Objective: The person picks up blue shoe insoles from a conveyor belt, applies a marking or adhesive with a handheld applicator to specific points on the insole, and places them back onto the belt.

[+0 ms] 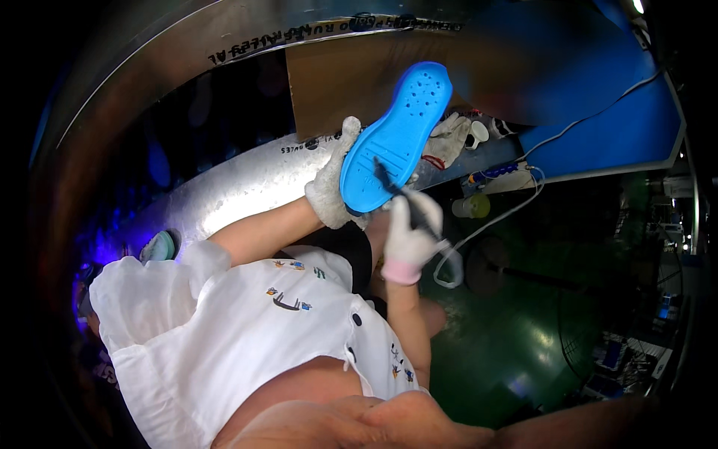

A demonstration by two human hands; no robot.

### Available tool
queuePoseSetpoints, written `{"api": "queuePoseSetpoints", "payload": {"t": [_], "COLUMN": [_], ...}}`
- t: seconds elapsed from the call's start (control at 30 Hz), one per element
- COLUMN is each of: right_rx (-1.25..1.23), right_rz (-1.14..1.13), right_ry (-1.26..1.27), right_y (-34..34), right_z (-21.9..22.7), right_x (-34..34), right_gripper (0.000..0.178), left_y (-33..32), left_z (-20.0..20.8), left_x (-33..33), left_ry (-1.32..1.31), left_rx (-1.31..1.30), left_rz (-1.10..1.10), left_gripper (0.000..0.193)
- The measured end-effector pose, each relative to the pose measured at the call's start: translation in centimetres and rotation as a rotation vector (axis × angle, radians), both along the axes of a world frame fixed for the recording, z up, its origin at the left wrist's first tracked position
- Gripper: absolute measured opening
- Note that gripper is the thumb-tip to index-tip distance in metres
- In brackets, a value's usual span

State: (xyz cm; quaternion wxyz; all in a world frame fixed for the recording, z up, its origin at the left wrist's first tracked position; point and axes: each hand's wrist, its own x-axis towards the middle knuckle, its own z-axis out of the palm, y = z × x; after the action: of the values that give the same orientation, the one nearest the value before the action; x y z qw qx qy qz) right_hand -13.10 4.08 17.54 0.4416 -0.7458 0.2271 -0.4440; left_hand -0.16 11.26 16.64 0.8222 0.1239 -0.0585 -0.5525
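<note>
The left hand grips the blue sole by its left edge, thumb up the side and other fingers mostly hidden, probably to steady it while leaving its face uncovered. The sole is held tilted before the desk, its holed end far, which seems to turn the near end toward the right hand. That hand is closed round a dark tool, its blurred tip over the sole; contact I cannot tell.
</note>
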Motion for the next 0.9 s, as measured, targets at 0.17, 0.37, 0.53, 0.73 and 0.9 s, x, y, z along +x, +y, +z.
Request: {"api": "queuePoseSetpoints", "payload": {"t": [0.17, 0.37, 0.53, 0.73, 0.9], "right_rx": [0.219, -0.576, -0.07, -0.043, -0.492], "right_rz": [0.142, 0.522, 0.522, 0.581, 0.565], "right_ry": [0.033, 0.279, 0.116, 0.119, 0.297], "right_y": [1.4, -1.3, -3.1, -2.2, -1.8], "right_z": [1.8, 3.1, 2.3, 4.3, 5.7], "right_x": [-0.3, -1.7, 0.0, 0.1, -0.9], "right_gripper": [0.019, 0.023, 0.026, 0.024, 0.024], "left_y": [-0.1, -0.1, 0.1, -1.6, -1.5], "left_z": [0.9, 0.4, 3.3, -1.9, -3.1], "left_x": [1.2, 5.2, 6.0, 9.7, 11.6], "left_ry": [-0.032, -0.364, -0.418, -1.195, -1.438], "left_rx": [0.048, 0.291, 0.362, -0.062, -0.109], "left_rz": [-0.098, -0.222, -0.392, 0.035, -0.133], "left_gripper": [0.087, 0.083, 0.076, 0.063, 0.068]}}
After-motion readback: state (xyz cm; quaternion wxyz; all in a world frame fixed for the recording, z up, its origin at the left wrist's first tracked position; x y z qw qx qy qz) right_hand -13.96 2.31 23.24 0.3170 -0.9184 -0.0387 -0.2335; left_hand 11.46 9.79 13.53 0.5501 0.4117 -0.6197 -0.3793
